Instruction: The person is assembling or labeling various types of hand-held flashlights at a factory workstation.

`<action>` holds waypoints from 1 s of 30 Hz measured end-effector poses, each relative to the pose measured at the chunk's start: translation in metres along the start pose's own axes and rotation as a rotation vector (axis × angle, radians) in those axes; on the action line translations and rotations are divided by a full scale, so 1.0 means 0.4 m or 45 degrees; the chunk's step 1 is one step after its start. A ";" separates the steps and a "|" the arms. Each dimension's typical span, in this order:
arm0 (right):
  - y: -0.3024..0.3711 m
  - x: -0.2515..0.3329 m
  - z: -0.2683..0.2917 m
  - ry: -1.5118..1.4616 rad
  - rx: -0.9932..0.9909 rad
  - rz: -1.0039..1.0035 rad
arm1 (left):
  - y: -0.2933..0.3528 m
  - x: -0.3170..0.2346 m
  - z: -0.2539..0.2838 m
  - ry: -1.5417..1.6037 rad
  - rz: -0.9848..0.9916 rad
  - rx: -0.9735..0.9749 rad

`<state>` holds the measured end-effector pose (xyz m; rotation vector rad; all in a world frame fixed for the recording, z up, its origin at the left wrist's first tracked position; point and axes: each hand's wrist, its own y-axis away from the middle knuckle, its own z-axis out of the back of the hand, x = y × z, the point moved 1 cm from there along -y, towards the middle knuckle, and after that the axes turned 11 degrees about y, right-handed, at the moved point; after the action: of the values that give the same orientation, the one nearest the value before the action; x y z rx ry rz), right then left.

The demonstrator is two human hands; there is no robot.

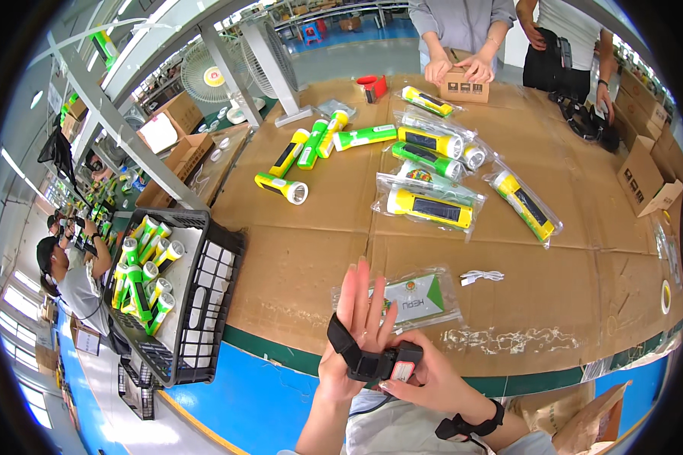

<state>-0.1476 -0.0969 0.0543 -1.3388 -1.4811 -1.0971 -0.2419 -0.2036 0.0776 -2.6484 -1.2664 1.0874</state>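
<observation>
My left hand [366, 317] is raised over the near edge of the table, its fingers stretched out and nothing in its palm. Around it runs a black strap [344, 341] bearing a small black box-shaped device [407, 356] with a pale label. My right hand [435, 381] grips that device, thumb below and fingers bent behind it, partly hidden. Another black strap [496, 418] circles the right wrist. Just beyond the hands lies a clear plastic bag [449, 292] with a white and green printed card inside. A coiled white cable [482, 276] rests to its right.
Yellow and green flashlights [287, 153] lie farther back, several in clear bags [432, 208]. A black crate [205, 303] of flashlights stands left. Across the table, a person's hands [457, 70] hold a small carton [464, 87]; another person stands beside. An open carton [645, 182] sits right.
</observation>
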 end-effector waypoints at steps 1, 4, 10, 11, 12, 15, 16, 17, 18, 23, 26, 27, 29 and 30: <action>0.004 0.003 -0.001 0.004 0.008 -0.001 | -0.007 -0.001 -0.011 -0.034 -0.034 -0.018; 0.009 0.006 -0.001 0.005 0.015 -0.059 | -0.020 0.011 0.006 -0.075 0.095 -0.150; -0.011 -0.002 -0.018 -0.103 -0.062 -0.070 | -0.028 0.030 0.050 -0.071 -0.054 -0.270; -0.011 -0.004 -0.023 0.020 -0.045 -0.064 | -0.034 0.026 0.054 -0.122 -0.180 -0.270; -0.010 -0.009 -0.029 0.143 -0.027 -0.057 | -0.041 0.022 0.053 -0.172 -0.307 -0.272; 0.012 -0.050 -0.077 0.770 0.273 0.001 | -0.081 -0.021 0.073 -0.394 -0.554 -0.602; 0.019 -0.070 -0.099 0.658 0.205 -0.020 | -0.092 -0.043 0.082 -0.554 -0.644 -0.817; 0.024 -0.075 -0.096 0.607 0.210 -0.082 | -0.088 -0.057 0.051 -0.403 -0.725 -0.868; 0.026 -0.071 -0.094 0.555 0.212 -0.144 | -0.086 -0.065 0.051 -0.401 -0.726 -0.870; 0.047 -0.125 -0.106 0.252 0.282 -0.171 | -0.071 -0.062 0.075 0.806 -0.226 -0.197; 0.055 -0.146 -0.113 0.241 0.213 -0.189 | -0.106 -0.057 0.047 -0.052 -0.693 -0.468; 0.058 -0.151 -0.117 0.286 0.154 -0.169 | -0.107 -0.061 0.030 -1.002 -1.120 -0.814; 0.056 -0.146 -0.120 0.224 0.120 -0.163 | -0.092 -0.039 0.025 -1.232 -1.143 -0.663; 0.055 -0.142 -0.120 0.161 0.091 -0.156 | -0.086 -0.033 0.020 -1.461 -1.163 -0.506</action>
<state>-0.1199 -0.1571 0.0139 -1.1215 -1.5101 -1.1729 -0.2758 -0.1916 0.0891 -0.9747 -2.5951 2.2576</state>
